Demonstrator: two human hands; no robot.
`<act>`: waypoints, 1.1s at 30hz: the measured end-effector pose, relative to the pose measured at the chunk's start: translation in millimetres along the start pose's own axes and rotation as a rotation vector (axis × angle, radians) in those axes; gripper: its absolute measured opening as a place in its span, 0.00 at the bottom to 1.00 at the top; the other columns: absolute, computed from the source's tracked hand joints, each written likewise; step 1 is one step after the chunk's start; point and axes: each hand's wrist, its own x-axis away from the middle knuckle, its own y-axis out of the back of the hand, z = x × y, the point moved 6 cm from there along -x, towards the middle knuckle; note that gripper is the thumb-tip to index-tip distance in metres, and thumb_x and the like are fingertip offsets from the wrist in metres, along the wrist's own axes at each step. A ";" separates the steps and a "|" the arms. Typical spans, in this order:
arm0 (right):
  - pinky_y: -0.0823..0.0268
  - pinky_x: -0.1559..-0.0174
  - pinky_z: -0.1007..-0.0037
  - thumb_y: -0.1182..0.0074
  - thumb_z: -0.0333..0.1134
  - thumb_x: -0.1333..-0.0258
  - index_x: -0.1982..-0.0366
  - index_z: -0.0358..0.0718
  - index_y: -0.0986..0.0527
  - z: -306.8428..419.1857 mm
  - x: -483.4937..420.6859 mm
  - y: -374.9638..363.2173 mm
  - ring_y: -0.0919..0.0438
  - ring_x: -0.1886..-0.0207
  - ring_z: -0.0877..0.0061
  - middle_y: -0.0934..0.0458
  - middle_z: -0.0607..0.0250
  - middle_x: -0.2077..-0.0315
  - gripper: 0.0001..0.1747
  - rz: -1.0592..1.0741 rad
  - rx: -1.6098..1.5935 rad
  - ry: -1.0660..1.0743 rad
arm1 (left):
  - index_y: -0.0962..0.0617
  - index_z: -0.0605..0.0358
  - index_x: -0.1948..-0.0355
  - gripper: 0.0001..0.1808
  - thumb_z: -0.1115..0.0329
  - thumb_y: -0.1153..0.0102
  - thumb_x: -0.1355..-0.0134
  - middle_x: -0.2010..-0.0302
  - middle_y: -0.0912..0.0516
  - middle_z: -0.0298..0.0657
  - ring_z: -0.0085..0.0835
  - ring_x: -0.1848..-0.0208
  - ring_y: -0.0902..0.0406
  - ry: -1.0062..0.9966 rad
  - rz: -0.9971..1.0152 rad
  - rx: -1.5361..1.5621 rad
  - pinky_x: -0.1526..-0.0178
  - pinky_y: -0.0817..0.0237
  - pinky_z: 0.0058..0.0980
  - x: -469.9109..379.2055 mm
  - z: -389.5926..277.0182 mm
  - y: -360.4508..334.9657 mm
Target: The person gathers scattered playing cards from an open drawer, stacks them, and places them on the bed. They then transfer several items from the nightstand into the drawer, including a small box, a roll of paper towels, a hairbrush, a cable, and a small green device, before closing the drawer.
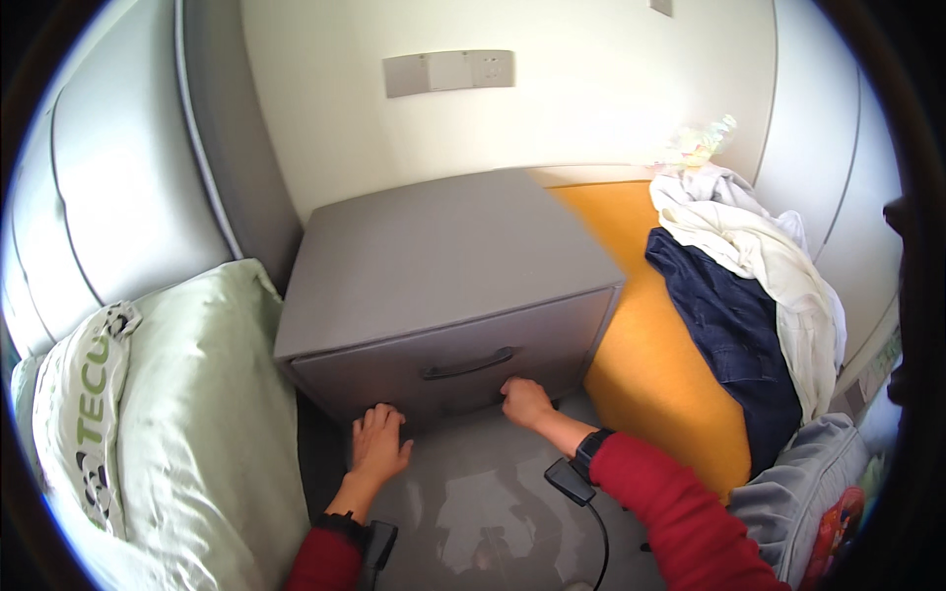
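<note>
A grey two-drawer-style nightstand [451, 258] stands against the wall, with a dark bar handle [469, 363] on its upper drawer front [547, 329]. My left hand [380, 443] rests its fingertips on the lower left of that front, palm down and fingers a little apart. To the right, my right hand [526, 402] is curled against the lower front, below the handle's right end. Its fingertips are hidden, so what they grip cannot be told. Both wrists wear black bands, with a black device [569, 482] and cable by the right one.
A pale green covered bed [199, 384] with a printed panda strip lies left, before a padded headboard [133, 162]. An orange upholstered bench [650, 354] at right carries navy trousers [724, 332] and white clothing [768, 273]. Shiny grey floor [480, 502] lies below; a socket panel [449, 74] is on the wall.
</note>
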 end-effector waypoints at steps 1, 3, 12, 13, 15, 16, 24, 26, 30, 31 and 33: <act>0.32 0.49 0.56 0.50 0.27 0.54 0.59 0.36 0.22 1.9 -2.8 -0.5 0.24 0.51 0.52 0.21 0.46 0.57 0.16 0.009 0.005 -0.003 | 0.25 0.54 0.59 0.22 0.65 0.32 0.56 0.52 0.31 0.39 0.38 0.47 0.34 0.006 0.020 -0.016 0.48 0.44 0.38 -2.3 0.3 -1.3; 0.32 0.49 0.55 0.49 0.27 0.54 0.59 0.36 0.22 3.6 -6.1 -0.7 0.24 0.51 0.51 0.21 0.46 0.58 0.16 0.029 0.039 -0.047 | 0.25 0.55 0.60 0.22 0.64 0.31 0.56 0.52 0.31 0.39 0.38 0.47 0.34 -0.004 0.025 -0.051 0.48 0.44 0.38 -5.0 -0.9 0.6; 0.31 0.51 0.55 0.53 0.31 0.50 0.56 0.42 0.24 2.9 17.5 27.2 0.23 0.53 0.53 0.20 0.49 0.59 0.17 -0.002 -0.006 -0.042 | 0.27 0.57 0.62 0.18 0.65 0.35 0.53 0.58 0.30 0.43 0.41 0.52 0.32 -0.012 -0.112 0.047 0.53 0.42 0.38 -5.9 -13.0 15.3; 0.31 0.52 0.55 0.53 0.32 0.49 0.57 0.43 0.23 2.7 20.1 32.6 0.22 0.54 0.53 0.20 0.50 0.59 0.16 -0.030 -0.032 -0.039 | 0.27 0.57 0.62 0.18 0.65 0.35 0.53 0.59 0.30 0.43 0.42 0.53 0.31 -0.027 -0.151 0.064 0.54 0.41 0.38 -5.7 -13.8 18.9; 0.31 0.52 0.56 0.53 0.33 0.47 0.60 0.43 0.22 2.8 23.7 41.1 0.22 0.55 0.54 0.19 0.52 0.62 0.14 -0.053 -0.100 -0.004 | 0.27 0.57 0.62 0.18 0.66 0.36 0.53 0.59 0.30 0.43 0.42 0.53 0.31 -0.026 -0.183 0.051 0.54 0.41 0.38 -4.3 -12.7 25.2; 0.30 0.53 0.56 0.53 0.34 0.47 0.61 0.44 0.21 2.8 24.5 44.9 0.22 0.56 0.55 0.19 0.52 0.63 0.13 -0.075 -0.143 0.010 | 0.27 0.57 0.62 0.18 0.66 0.36 0.53 0.59 0.30 0.43 0.42 0.53 0.31 -0.014 -0.187 0.052 0.54 0.41 0.38 -3.9 -11.4 27.5; 0.29 0.54 0.61 0.51 0.29 0.50 0.67 0.40 0.20 8.6 8.6 55.0 0.20 0.59 0.59 0.18 0.56 0.68 0.10 -0.155 -0.193 0.087 | 0.27 0.57 0.61 0.18 0.65 0.36 0.53 0.59 0.30 0.43 0.43 0.52 0.31 0.025 -0.171 0.062 0.53 0.40 0.39 -6.3 -6.5 34.9; 0.29 0.54 0.62 0.51 0.27 0.52 0.69 0.39 0.20 9.7 6.6 53.9 0.20 0.59 0.60 0.18 0.56 0.68 0.09 -0.162 -0.176 0.079 | 0.27 0.56 0.61 0.19 0.65 0.36 0.53 0.59 0.30 0.43 0.42 0.52 0.31 0.026 -0.166 0.062 0.52 0.40 0.39 -7.6 -5.6 34.1; 0.29 0.54 0.62 0.50 0.26 0.53 0.70 0.39 0.20 10.8 4.4 52.1 0.20 0.59 0.60 0.18 0.56 0.67 0.09 -0.180 -0.160 0.079 | 0.27 0.56 0.61 0.20 0.65 0.35 0.54 0.58 0.29 0.44 0.42 0.51 0.31 0.048 -0.145 0.051 0.51 0.41 0.39 -13.1 -2.7 31.6; 0.29 0.54 0.61 0.50 0.26 0.53 0.70 0.39 0.20 10.2 3.1 51.6 0.20 0.59 0.60 0.18 0.56 0.67 0.09 -0.179 -0.172 0.070 | 0.27 0.56 0.61 0.20 0.65 0.35 0.54 0.58 0.29 0.44 0.42 0.51 0.31 0.055 -0.141 0.049 0.51 0.41 0.39 -14.6 -1.9 31.4; 0.29 0.54 0.61 0.49 0.27 0.54 0.70 0.39 0.20 10.4 -0.1 50.7 0.20 0.59 0.60 0.18 0.56 0.67 0.09 -0.190 -0.127 0.058 | 0.27 0.56 0.61 0.20 0.64 0.34 0.55 0.58 0.29 0.44 0.42 0.51 0.31 0.060 -0.139 0.040 0.51 0.41 0.39 -17.8 -1.3 31.4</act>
